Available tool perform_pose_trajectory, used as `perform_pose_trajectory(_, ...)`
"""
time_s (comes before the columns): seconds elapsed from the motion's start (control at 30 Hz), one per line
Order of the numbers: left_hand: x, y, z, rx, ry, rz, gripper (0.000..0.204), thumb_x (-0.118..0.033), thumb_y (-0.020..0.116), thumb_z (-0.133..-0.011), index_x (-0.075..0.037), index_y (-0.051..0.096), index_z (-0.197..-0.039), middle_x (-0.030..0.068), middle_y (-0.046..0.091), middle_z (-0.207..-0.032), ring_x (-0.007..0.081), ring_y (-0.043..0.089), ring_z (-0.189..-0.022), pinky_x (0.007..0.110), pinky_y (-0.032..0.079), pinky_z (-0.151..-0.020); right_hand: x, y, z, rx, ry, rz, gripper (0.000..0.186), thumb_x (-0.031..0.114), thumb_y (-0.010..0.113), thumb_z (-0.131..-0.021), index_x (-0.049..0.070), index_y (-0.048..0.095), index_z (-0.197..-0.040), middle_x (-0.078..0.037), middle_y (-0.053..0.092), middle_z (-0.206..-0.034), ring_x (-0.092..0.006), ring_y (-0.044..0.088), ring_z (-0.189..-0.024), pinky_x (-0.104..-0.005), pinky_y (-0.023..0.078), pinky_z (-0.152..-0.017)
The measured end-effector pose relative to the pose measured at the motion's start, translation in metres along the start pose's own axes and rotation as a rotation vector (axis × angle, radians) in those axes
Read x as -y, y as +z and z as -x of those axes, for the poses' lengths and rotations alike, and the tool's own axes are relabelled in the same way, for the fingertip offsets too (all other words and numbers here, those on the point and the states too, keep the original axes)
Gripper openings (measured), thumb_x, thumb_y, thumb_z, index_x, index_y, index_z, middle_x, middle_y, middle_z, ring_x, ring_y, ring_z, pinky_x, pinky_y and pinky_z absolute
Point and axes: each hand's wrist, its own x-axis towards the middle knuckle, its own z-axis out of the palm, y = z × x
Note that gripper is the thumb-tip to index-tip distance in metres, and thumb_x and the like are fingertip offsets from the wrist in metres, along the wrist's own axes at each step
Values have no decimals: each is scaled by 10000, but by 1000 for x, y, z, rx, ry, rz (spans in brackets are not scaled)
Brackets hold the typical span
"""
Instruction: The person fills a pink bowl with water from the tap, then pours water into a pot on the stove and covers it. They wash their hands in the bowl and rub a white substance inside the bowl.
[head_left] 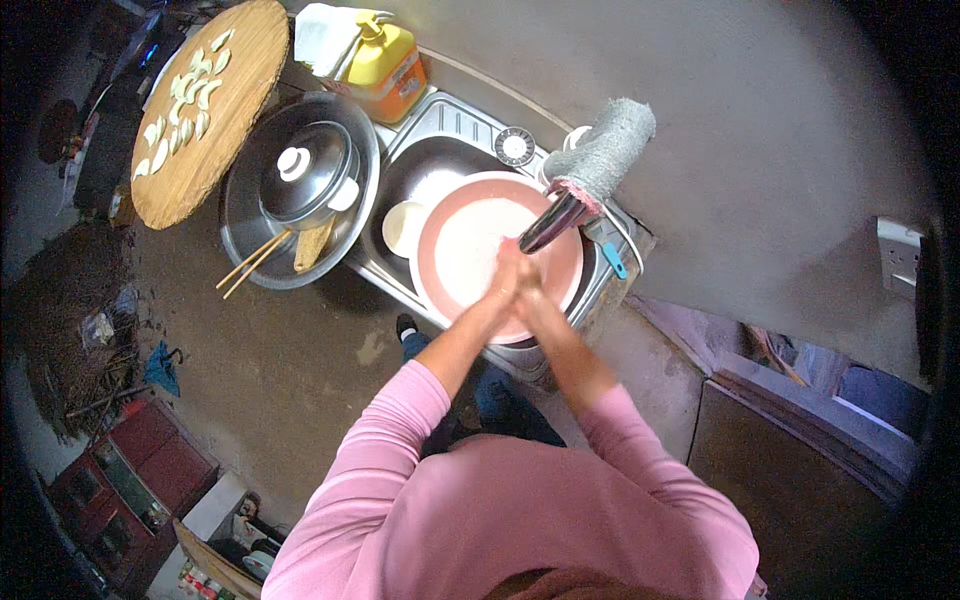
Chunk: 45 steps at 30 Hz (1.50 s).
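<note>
Fingers: blurred, the left hand (502, 278) and right hand (531, 284) pressed together under the tap; how far they are spread I cannot tell, nor whether anything sits between the palms.
Pink basin: set in the sink (465, 122), right beneath both hands; its rim (422, 252) is darker than its whitish inside; whether liquid stands in it I cannot make out.
White bowl: in the sink (400, 229), just left of the basin.
Steel bowl: wide, left of the sink (234, 232); it holds a lidded pot (305, 178), two chopsticks (250, 264) poking over its rim and a flat tan piece (312, 245).
Round board: wooden (205, 165), bearing pale slices (188, 88); beyond it, to the right, a yellow jug (388, 68).
Tap: cloth-wrapped (608, 150), its metal spout (550, 226) leaning over the basin and crowding the fingertips; a blue-handled tool (611, 258) lies just right.
Edges: the sink's front lip runs between basin and person; grey wall (760, 140) beyond, brown floor (300, 345) stretching off leftward.
</note>
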Motion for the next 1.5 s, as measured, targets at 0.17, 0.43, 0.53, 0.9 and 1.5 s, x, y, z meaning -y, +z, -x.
perform_pose_trajectory(0.17, -19, -61, -5, -92, 50, 99, 364, -261, 465, -1026, 18, 627, -1196, 99, 676, -1050, 154, 595, -861, 297, 476, -807, 28, 3, 46, 262, -49, -91, 489, 179, 604, -954, -40, 452, -1364, -119, 550, -1282, -211, 526, -1206, -321, 432, -1021)
perform_pose_trajectory(0.43, -58, -66, 63, 230, 301, -144, 218, -173, 635, -963, 10, 697, -1061, 39, 705, -885, 88, 602, -717, 239, 497, -676, 75, 7, 53, 354, -137, 126, 546, 60, 705, -844, -62, 488, -1330, -166, 529, -1320, -249, 541, -1202, -337, 472, -978)
perform_pose_trajectory(0.53, -84, -68, 79, 274, 381, -311, 220, -202, 636, -963, -10, 713, -1037, 24, 690, -828, 89, 606, -723, 250, 499, -679, 86, 8, 64, 427, -132, 197, 529, 60, 724, -836, -48, 516, -1310, -168, 533, -1321, -249, 581, -1174, -323, 491, -960)
perform_pose_trajectory(0.9, -105, -76, 110, 354, 581, -609, 217, -161, 619, -958, 14, 708, -1052, 62, 688, -877, 121, 630, -755, 273, 517, -700, 114, 8, 86, 568, -215, 744, 435, 54, 661, -879, -20, 555, -1294, -122, 585, -1282, -199, 619, -1113, -308, 502, -962)
perform_pose_trajectory(1.5, -114, -79, 133, 364, 630, -633, 206, -135, 618, -947, -11, 714, -1080, 73, 694, -859, 127, 629, -746, 271, 496, -671, 121, 15, 102, 673, -298, 860, 442, 56, 629, -853, -33, 558, -1280, -131, 603, -1240, -188, 620, -1070, -328, 503, -969)
